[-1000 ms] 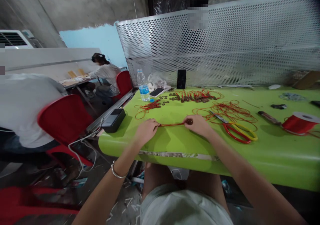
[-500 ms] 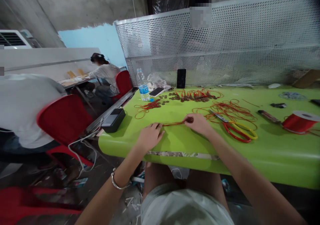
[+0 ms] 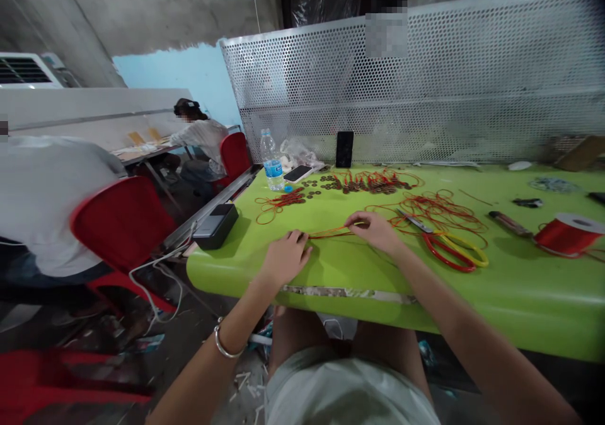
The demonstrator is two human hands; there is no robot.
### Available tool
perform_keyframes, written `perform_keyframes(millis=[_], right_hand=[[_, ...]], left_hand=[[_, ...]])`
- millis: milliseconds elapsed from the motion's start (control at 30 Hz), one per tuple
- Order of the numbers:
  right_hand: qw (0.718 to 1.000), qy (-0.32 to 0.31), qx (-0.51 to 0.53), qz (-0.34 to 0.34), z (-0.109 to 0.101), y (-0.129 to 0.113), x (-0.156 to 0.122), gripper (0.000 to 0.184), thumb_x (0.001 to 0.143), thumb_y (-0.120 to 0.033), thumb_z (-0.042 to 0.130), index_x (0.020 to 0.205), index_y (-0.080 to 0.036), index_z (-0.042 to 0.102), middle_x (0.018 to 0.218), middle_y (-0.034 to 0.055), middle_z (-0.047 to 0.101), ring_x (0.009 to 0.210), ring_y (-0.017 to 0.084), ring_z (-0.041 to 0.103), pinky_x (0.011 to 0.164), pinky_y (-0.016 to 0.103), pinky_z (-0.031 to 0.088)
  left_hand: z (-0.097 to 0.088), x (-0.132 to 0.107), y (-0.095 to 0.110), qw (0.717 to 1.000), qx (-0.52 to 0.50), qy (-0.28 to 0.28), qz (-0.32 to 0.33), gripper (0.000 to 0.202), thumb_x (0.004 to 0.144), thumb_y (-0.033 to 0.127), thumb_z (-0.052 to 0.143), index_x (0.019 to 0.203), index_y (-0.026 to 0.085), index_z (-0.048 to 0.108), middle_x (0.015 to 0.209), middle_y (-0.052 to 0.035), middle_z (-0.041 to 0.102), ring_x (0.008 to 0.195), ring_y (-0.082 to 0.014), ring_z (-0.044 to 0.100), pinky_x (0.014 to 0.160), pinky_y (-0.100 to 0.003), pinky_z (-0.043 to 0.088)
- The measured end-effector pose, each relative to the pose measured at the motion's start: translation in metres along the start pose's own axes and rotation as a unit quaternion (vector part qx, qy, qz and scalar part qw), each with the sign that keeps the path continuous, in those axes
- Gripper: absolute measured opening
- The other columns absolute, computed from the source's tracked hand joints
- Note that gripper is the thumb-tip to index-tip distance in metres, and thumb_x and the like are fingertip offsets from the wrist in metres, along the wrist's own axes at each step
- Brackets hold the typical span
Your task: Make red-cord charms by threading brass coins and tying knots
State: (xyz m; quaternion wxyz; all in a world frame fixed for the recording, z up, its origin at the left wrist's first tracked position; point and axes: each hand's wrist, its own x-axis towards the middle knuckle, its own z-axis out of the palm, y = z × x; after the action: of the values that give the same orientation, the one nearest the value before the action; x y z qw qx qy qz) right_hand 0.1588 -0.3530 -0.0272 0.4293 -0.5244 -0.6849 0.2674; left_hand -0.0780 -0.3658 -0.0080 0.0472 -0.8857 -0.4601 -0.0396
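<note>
A doubled length of red cord point(image 3: 331, 231) lies stretched across the front of the green table point(image 3: 520, 299). My left hand point(image 3: 286, 258) rests flat on the table, fingers together, pressing down the cord's left end. My right hand point(image 3: 375, 229) pinches the cord's right end a little above the table. Just right of that hand lies a tangle of loose red cord point(image 3: 435, 209) and a pair of scissors point(image 3: 449, 246) with red and yellow handles.
A red cord spool point(image 3: 567, 232) stands at the right. Coins strung on red cord point(image 3: 373, 182), two phones point(image 3: 343, 149), a water bottle point(image 3: 270, 159) and a black box point(image 3: 215, 226) sit further back. A perforated metal screen point(image 3: 425, 84) backs the table. People on red chairs point(image 3: 123, 223) sit left.
My left hand has opened from a pinch to lie flat on the cord's end. My right hand has lifted its end slightly and shifted back; the cord now slopes up to the right.
</note>
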Motion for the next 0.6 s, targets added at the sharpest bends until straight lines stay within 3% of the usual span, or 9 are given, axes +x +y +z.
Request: perform_keyframes(millis=[200,333,400,467,533,600], right_hand=[[0.998,-0.042,0.04,0.039,-0.001,0.006,0.008,0.014,0.073,-0.019,0.051,0.08,-0.014,0.062,0.084,0.0055,0.068,0.077,0.015,0.063,0.074,0.027,0.049],[0.991,-0.126,0.002,0.044,-0.016,0.005,0.026,0.018,0.074,-0.018,0.052,0.086,-0.014,0.064,0.083,0.005,0.068,0.076,0.015,0.063,0.07,0.025,0.049],[0.99,-0.125,-0.053,0.03,-0.022,-0.001,0.047,0.018,0.075,-0.018,0.053,0.087,-0.015,0.066,0.082,0.0043,0.068,0.077,0.015,0.063,0.071,0.024,0.049],[0.989,-0.069,-0.131,0.005,-0.022,-0.01,0.075,0.024,0.08,-0.019,0.049,0.096,-0.014,0.066,0.085,0.0052,0.069,0.079,0.015,0.063,0.073,0.024,0.049],[0.966,-0.049,-0.251,-0.026,-0.012,-0.018,0.104,0.028,0.085,-0.02,0.045,0.105,-0.015,0.064,0.094,0.0061,0.068,0.086,0.015,0.063,0.077,0.023,0.048],[0.952,-0.063,-0.298,-0.027,0.007,-0.022,0.128,0.026,0.083,-0.02,0.05,0.103,-0.015,0.066,0.098,0.007,0.068,0.091,0.017,0.062,0.08,0.025,0.046]], left_hand=[[0.004,-0.001,-0.002,1.0,-0.02,0.006,0.007,0.039,0.093,0.033,0.031,0.122,0.015,0.049,0.12,-0.011,0.052,0.101,-0.022,0.054,0.082,-0.031,0.045],[0.009,-0.002,-0.004,0.999,-0.039,0.006,0.005,0.042,0.093,0.034,0.029,0.124,0.012,0.047,0.12,-0.0127,0.053,0.101,-0.0242,0.054,0.082,-0.034,0.045],[0.01,-0.002,-0.004,0.999,-0.047,0.012,0.008,0.041,0.093,0.032,0.03,0.122,0.011,0.048,0.118,-0.0137,0.053,0.101,-0.0249,0.054,0.082,-0.036,0.046],[0.011,-0.001,-0.002,0.998,-0.054,0.02,0.009,0.038,0.092,0.031,0.032,0.12,0.011,0.05,0.116,-0.0144,0.054,0.1,-0.0247,0.054,0.082,-0.036,0.046],[0.011,-0.002,-0.001,0.998,-0.057,0.026,0.008,0.037,0.091,0.03,0.034,0.119,0.011,0.05,0.115,-0.015,0.054,0.099,-0.0244,0.054,0.081,-0.036,0.047],[0.012,-0.002,0.0,0.998,-0.055,0.026,0.006,0.037,0.091,0.029,0.034,0.119,0.011,0.05,0.115,-0.015,0.054,0.099,-0.0242,0.054,0.081,-0.036,0.047]])
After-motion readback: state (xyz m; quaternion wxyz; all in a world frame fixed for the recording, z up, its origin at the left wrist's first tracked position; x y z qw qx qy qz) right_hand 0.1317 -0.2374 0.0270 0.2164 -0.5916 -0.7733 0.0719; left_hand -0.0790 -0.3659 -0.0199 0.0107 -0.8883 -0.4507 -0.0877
